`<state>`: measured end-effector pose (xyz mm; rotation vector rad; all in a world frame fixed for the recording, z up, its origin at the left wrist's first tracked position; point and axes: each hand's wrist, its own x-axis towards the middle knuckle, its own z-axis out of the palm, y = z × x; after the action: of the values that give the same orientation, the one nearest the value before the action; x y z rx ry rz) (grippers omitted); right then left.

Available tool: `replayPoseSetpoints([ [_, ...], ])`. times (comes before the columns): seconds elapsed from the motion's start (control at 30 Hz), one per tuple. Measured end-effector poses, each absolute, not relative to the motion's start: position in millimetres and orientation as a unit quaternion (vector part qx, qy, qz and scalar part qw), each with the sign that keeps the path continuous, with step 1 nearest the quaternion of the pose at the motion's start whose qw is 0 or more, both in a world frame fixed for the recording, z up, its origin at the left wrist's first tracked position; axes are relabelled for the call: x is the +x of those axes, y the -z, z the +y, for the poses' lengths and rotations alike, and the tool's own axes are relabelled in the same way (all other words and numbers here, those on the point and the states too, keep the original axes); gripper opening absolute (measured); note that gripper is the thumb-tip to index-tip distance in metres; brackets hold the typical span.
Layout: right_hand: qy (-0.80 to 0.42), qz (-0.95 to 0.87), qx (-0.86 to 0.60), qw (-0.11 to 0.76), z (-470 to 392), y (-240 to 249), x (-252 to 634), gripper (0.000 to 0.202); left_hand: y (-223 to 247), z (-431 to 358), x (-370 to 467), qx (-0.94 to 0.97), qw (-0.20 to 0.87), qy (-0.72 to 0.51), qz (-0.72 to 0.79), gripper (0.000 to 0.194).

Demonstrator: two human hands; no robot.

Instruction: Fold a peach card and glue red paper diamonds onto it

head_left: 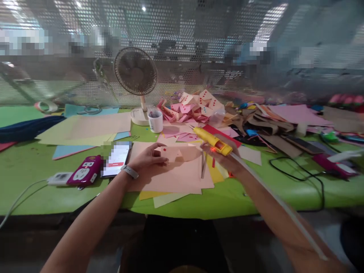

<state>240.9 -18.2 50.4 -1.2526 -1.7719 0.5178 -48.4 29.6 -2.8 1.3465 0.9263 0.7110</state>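
Note:
My left hand [146,157], a grey band on its wrist, has its fingers closed at the left edge of a small pale pink paper piece [174,154]. A red diamond shows on that piece, and its right part is folded. My right hand [224,157] grips a yellow glue gun [213,140], its nozzle pointing left and up, apart from the paper. A long whitish glue stick [273,197] trails from its back over my forearm. Beneath the small piece lie pale pink paper sheets [167,184]. A thin metal tool [203,165] rests on them, its kind unclear.
Left of the sheets are a phone [116,161] and a purple power socket [85,171]. Behind stand a fan [135,72] and a white cup [155,122]. A heap of pink paper pieces [193,108] lies at the back. At right is a black cable [298,170].

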Motion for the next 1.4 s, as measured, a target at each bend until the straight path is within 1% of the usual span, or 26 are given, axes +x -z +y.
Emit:
replayPoseSetpoints([
  [0.1,-0.110,-0.704,-0.528,0.462,-18.5,-59.2,288.0,0.025,0.0,28.1,-47.4,0.583,0.623,-0.315,0.417,0.062],
  [0.2,-0.035,-0.660,-0.572,0.485,-14.7,-50.0,350.3,0.029,-1.3,28.5,-47.9,0.577,0.617,-0.314,0.433,0.066],
  [0.27,-0.006,-0.643,-0.614,0.457,-10.9,-35.6,392.4,0.033,-1.5,29.5,-49.1,0.578,0.617,-0.291,0.448,0.065],
  [0.33,0.016,-0.649,-0.648,0.397,-6.9,-18.1,428.0,0.036,-1.9,30.4,-50.2,0.582,0.612,-0.279,0.457,0.065],
  [0.43,0.026,-0.689,-0.657,0.306,-1.4,5.4,461.8,0.044,-3.0,30.9,-51.1,0.583,0.602,-0.278,0.469,0.066],
  [0.53,0.026,-0.709,-0.654,0.264,5.2,17.5,476.0,0.046,-3.4,31.5,-51.7,0.582,0.608,-0.270,0.468,0.068],
  [0.67,-0.004,-0.713,-0.670,0.209,17.0,18.8,487.0,0.051,-1.8,33.5,-53.1,0.576,0.612,-0.276,0.467,0.067],
  [0.83,-0.062,-0.748,-0.637,0.174,26.9,12.5,504.7,0.040,-2.2,34.1,-52.5,0.576,0.613,-0.271,0.468,0.067],
  [0.9,-0.068,-0.756,-0.629,0.168,26.6,6.3,503.4,0.037,-3.5,33.5,-51.2,0.573,0.613,-0.272,0.470,0.068],
  [0.97,-0.039,-0.755,-0.630,0.178,24.1,-1.2,489.6,0.031,-4.9,32.8,-50.1,0.571,0.612,-0.273,0.474,0.067],
  [1.03,0.015,-0.760,-0.616,0.206,20.4,-7.5,461.2,0.020,-5.8,32.2,-49.5,0.570,0.610,-0.273,0.478,0.066],
  [1.13,-0.008,-0.801,-0.564,0.200,15.1,-10.6,400.1,0.016,-5.8,31.7,-49.9,0.572,0.605,-0.272,0.482,0.065],
  [1.2,0.000,-0.862,-0.476,0.172,13.2,-9.0,358.1,0.018,-4.8,31.9,-50.7,0.576,0.601,-0.275,0.481,0.065],
  [1.3,0.093,-0.922,-0.364,0.099,13.7,-4.5,309.5,0.024,-2.6,32.4,-52.0,0.579,0.609,-0.279,0.466,0.066],
  [1.4,0.186,-0.943,-0.274,0.018,16.9,-0.7,283.1,0.022,-1.1,32.7,-52.5,0.578,0.615,-0.283,0.455,0.068],
])
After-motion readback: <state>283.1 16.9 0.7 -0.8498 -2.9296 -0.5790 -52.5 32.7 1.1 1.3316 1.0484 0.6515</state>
